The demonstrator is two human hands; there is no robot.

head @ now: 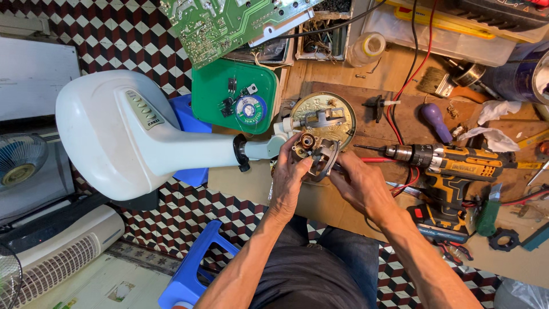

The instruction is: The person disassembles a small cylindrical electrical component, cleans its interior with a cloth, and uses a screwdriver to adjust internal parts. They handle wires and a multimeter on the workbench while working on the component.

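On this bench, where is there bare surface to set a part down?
Bare board shows below the fan motor, between the left hand and right hand and the bench's near edge. A smaller strip lies between the green tray and plastic jar. Around the cordless drill and paintbrush it is crowded.

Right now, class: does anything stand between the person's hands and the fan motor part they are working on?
Nothing visible does. The left hand and right hand both already touch the motor assembly directly, at the end of the white fan stand.
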